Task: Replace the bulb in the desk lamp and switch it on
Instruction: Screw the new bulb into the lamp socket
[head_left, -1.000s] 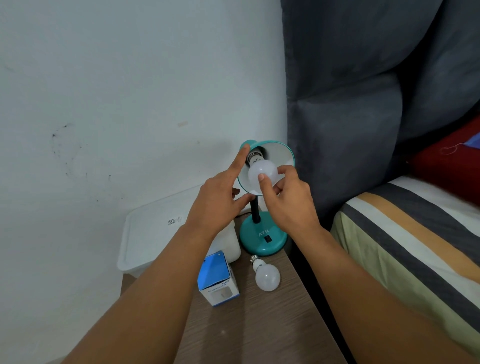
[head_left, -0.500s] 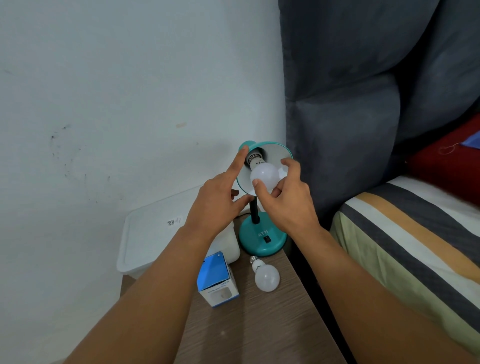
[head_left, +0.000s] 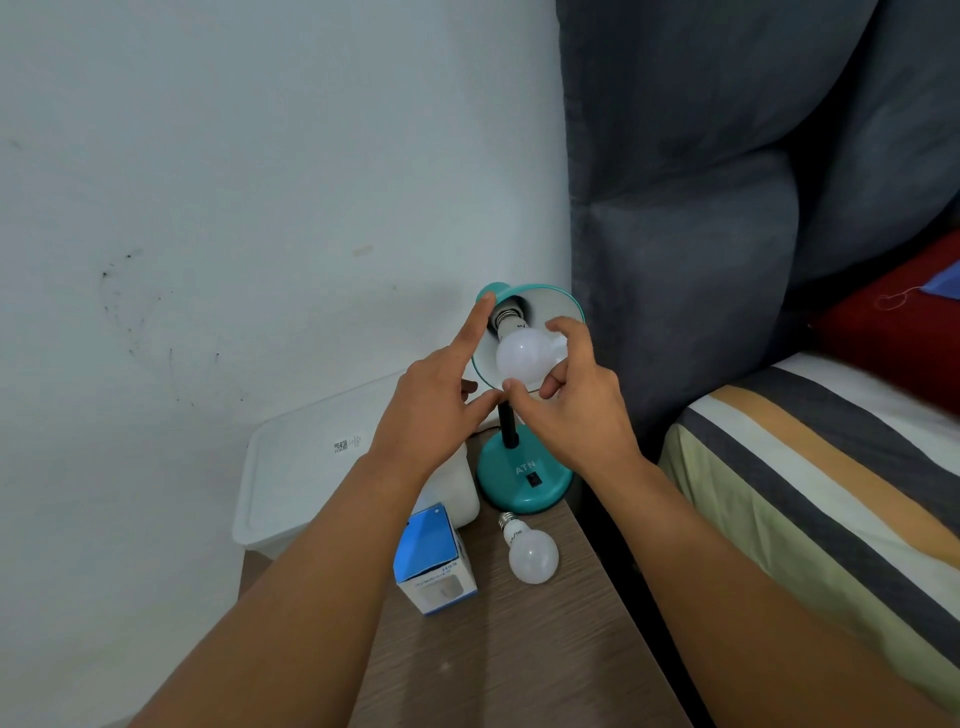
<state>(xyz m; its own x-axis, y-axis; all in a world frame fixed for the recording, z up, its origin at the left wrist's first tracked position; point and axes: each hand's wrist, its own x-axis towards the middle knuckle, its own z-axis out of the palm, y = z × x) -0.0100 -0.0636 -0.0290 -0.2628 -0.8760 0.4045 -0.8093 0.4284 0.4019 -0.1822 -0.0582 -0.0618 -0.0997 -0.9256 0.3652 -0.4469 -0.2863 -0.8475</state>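
The round frosted white bulb (head_left: 522, 358) looks matt, its screw base metal. The glossy teal lamp base (head_left: 524, 480) stands on the wood-grain table (head_left: 519, 649).

I see a pale, bluish-white wall (head_left: 234, 182) filling the left side, marked with dark specks and scuffs. A wood-grain bedside table (head_left: 545, 649) stands against it. To the right rises a padded dark grey headboard (head_left: 727, 208). Beside the table lies a bed with a striped cover (head_left: 831, 493) in white, grey, tan and pale green, a red pillow (head_left: 893, 332) at its head. The light is soft and even.
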